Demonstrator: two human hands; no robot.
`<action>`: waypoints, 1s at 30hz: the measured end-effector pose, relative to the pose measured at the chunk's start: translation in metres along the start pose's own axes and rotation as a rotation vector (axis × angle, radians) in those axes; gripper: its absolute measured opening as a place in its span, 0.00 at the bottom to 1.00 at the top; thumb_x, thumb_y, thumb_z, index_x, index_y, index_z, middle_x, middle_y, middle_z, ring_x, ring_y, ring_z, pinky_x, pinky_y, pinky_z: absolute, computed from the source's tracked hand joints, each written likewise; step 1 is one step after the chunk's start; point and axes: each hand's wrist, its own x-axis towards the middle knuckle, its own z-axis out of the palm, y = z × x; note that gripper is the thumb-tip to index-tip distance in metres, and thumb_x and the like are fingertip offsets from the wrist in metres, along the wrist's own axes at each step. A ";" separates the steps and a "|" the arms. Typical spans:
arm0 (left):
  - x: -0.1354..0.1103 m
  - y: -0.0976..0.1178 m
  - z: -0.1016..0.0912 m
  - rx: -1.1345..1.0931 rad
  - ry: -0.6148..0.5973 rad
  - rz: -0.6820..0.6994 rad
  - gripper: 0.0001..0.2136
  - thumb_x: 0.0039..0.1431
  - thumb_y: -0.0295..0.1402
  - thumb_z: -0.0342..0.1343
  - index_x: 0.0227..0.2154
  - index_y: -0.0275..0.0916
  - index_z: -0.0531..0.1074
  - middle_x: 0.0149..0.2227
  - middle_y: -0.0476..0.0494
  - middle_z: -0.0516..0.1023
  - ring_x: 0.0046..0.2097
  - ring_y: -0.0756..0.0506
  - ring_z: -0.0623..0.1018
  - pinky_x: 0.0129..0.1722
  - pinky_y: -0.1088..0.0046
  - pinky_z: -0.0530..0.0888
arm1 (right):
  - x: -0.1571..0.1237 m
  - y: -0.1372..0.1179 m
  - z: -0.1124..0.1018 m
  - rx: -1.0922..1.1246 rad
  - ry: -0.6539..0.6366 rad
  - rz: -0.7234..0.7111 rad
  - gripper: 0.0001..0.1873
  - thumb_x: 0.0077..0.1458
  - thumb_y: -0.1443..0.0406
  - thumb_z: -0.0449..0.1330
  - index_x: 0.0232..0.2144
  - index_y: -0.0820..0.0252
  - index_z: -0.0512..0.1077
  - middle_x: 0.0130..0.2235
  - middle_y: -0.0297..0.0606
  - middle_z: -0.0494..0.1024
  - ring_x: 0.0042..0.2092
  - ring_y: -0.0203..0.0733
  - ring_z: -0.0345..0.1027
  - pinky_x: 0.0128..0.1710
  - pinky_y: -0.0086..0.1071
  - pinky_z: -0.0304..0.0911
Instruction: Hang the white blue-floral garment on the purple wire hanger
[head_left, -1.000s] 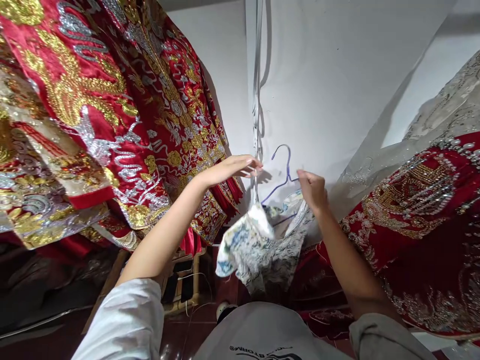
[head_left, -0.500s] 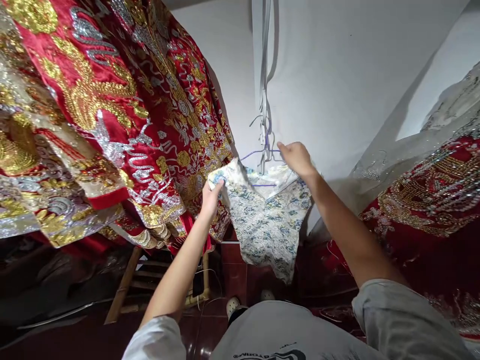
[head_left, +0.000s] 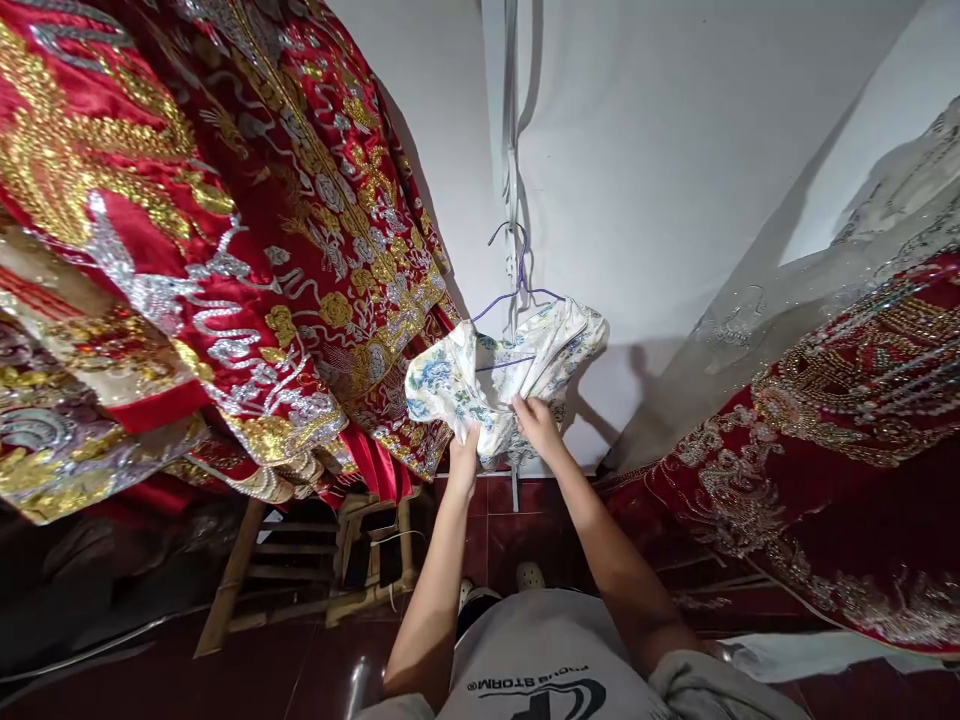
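A white blouse with a blue and yellow floral print [head_left: 442,380] hangs by its shoulders on a purple wire hanger [head_left: 501,298]. The hanger's hook is on a thin vertical strap [head_left: 512,150] against the wall. My left hand [head_left: 465,455] pinches the blouse's front at the lower left of the neckline. Close to it, my right hand [head_left: 536,422] pinches the right edge of the neckline. The lower part of the blouse is bunched behind my hands and mostly hidden.
Red garments with gold and silver embroidery [head_left: 300,200] hang close on the left. A dark red beaded gown [head_left: 757,470] stands on the right. Below left is a bamboo chair [head_left: 232,580] on the red tiled floor [head_left: 502,495]. A white wall [head_left: 660,150] rises behind.
Both hands have moved down and inward, from the blouse's shoulders to the front of its neckline. The right shoulder now sits over the hanger, and the blouse's front is drawn toward me.
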 end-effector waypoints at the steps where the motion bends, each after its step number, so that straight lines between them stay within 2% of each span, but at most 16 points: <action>1: -0.003 0.002 -0.004 0.009 -0.007 0.005 0.24 0.57 0.48 0.64 0.52 0.39 0.74 0.55 0.38 0.79 0.58 0.37 0.78 0.55 0.63 0.75 | -0.001 0.008 0.004 -0.003 -0.053 0.057 0.24 0.59 0.44 0.54 0.24 0.55 0.63 0.22 0.34 0.67 0.27 0.41 0.62 0.30 0.35 0.59; 3: -0.006 0.005 -0.012 0.059 0.025 0.035 0.24 0.57 0.49 0.63 0.50 0.39 0.74 0.52 0.37 0.80 0.56 0.37 0.79 0.54 0.63 0.76 | -0.003 0.018 0.008 0.007 -0.056 0.109 0.26 0.58 0.44 0.54 0.19 0.55 0.63 0.19 0.33 0.65 0.24 0.39 0.59 0.27 0.33 0.56; 5: -0.009 0.005 -0.019 0.167 0.145 0.127 0.24 0.58 0.51 0.61 0.49 0.39 0.73 0.49 0.37 0.80 0.54 0.37 0.79 0.53 0.62 0.76 | -0.005 0.022 0.006 0.030 -0.071 0.124 0.25 0.58 0.47 0.55 0.18 0.56 0.64 0.19 0.34 0.67 0.23 0.38 0.59 0.27 0.33 0.55; 8: -0.021 -0.003 -0.020 0.396 0.442 0.406 0.23 0.60 0.50 0.59 0.52 0.40 0.68 0.52 0.35 0.74 0.58 0.36 0.74 0.58 0.58 0.71 | -0.010 0.022 -0.003 0.047 -0.094 0.146 0.22 0.56 0.51 0.55 0.17 0.56 0.64 0.18 0.33 0.67 0.22 0.37 0.59 0.26 0.32 0.55; 9: -0.026 -0.007 -0.016 0.469 0.505 0.510 0.23 0.60 0.48 0.59 0.53 0.41 0.66 0.54 0.34 0.71 0.60 0.36 0.71 0.61 0.56 0.68 | -0.012 0.021 -0.006 0.050 -0.101 0.153 0.21 0.55 0.52 0.55 0.16 0.56 0.63 0.18 0.33 0.67 0.22 0.37 0.59 0.26 0.32 0.55; 10: -0.031 -0.011 -0.011 0.536 0.518 0.597 0.23 0.60 0.46 0.60 0.54 0.42 0.65 0.56 0.33 0.68 0.62 0.36 0.68 0.63 0.55 0.64 | -0.014 0.020 -0.008 0.051 -0.107 0.156 0.21 0.55 0.53 0.55 0.16 0.56 0.63 0.18 0.33 0.67 0.22 0.37 0.59 0.26 0.32 0.56; 11: -0.036 -0.015 -0.004 0.594 0.471 0.658 0.22 0.60 0.45 0.61 0.54 0.43 0.65 0.57 0.33 0.67 0.64 0.35 0.67 0.65 0.54 0.62 | -0.017 0.019 -0.010 0.053 -0.114 0.157 0.20 0.55 0.53 0.55 0.16 0.56 0.64 0.18 0.33 0.67 0.23 0.37 0.60 0.27 0.32 0.56; 13: -0.043 -0.022 0.012 0.657 0.252 0.686 0.19 0.60 0.42 0.61 0.51 0.43 0.67 0.55 0.34 0.69 0.62 0.35 0.68 0.64 0.54 0.63 | -0.021 0.015 -0.012 0.055 -0.138 0.148 0.20 0.55 0.54 0.55 0.16 0.57 0.65 0.18 0.33 0.68 0.23 0.37 0.61 0.28 0.32 0.57; 15: -0.045 -0.026 0.027 0.637 0.034 0.624 0.14 0.61 0.39 0.59 0.48 0.43 0.68 0.49 0.37 0.73 0.55 0.37 0.73 0.58 0.56 0.68 | -0.026 0.010 -0.014 0.045 -0.168 0.122 0.22 0.57 0.53 0.56 0.17 0.57 0.66 0.18 0.33 0.68 0.23 0.37 0.61 0.28 0.32 0.57; 17: -0.042 -0.028 0.038 0.585 -0.094 0.547 0.08 0.63 0.38 0.55 0.42 0.43 0.68 0.41 0.41 0.74 0.46 0.40 0.76 0.51 0.60 0.72 | -0.032 0.005 -0.017 0.027 -0.188 0.088 0.24 0.59 0.50 0.56 0.17 0.57 0.65 0.17 0.32 0.66 0.23 0.37 0.60 0.27 0.32 0.56; 20: -0.037 -0.027 0.044 0.540 -0.130 0.492 0.05 0.66 0.38 0.52 0.37 0.43 0.68 0.35 0.44 0.74 0.40 0.42 0.76 0.45 0.64 0.72 | -0.041 -0.007 -0.026 0.058 -0.244 0.074 0.27 0.60 0.47 0.55 0.17 0.56 0.63 0.18 0.32 0.66 0.23 0.37 0.59 0.27 0.32 0.55; 23: -0.039 -0.025 0.044 0.535 -0.120 0.487 0.06 0.66 0.38 0.53 0.36 0.43 0.70 0.36 0.44 0.74 0.40 0.42 0.76 0.45 0.65 0.72 | -0.039 -0.024 -0.038 0.149 -0.329 0.113 0.25 0.59 0.48 0.56 0.18 0.56 0.64 0.18 0.31 0.66 0.21 0.35 0.57 0.25 0.31 0.54; 25: -0.042 -0.023 0.044 0.533 -0.103 0.492 0.06 0.66 0.38 0.53 0.35 0.42 0.70 0.36 0.43 0.75 0.40 0.42 0.76 0.44 0.66 0.72 | -0.032 -0.037 -0.046 0.130 -0.320 0.112 0.23 0.59 0.49 0.56 0.20 0.57 0.67 0.18 0.32 0.68 0.21 0.35 0.58 0.24 0.31 0.53; 28: -0.047 -0.021 0.045 0.528 -0.079 0.508 0.07 0.66 0.39 0.54 0.35 0.42 0.71 0.35 0.44 0.74 0.39 0.43 0.75 0.43 0.67 0.72 | -0.021 -0.047 -0.053 -0.107 -0.326 0.081 0.22 0.59 0.52 0.58 0.20 0.59 0.69 0.18 0.33 0.70 0.21 0.36 0.59 0.24 0.31 0.52; 30: -0.050 -0.020 0.046 0.523 -0.063 0.532 0.07 0.66 0.38 0.55 0.34 0.41 0.71 0.33 0.46 0.74 0.37 0.44 0.75 0.41 0.68 0.72 | -0.021 -0.043 -0.052 -0.289 -0.371 0.082 0.23 0.58 0.52 0.59 0.17 0.59 0.67 0.17 0.34 0.69 0.20 0.35 0.58 0.24 0.31 0.49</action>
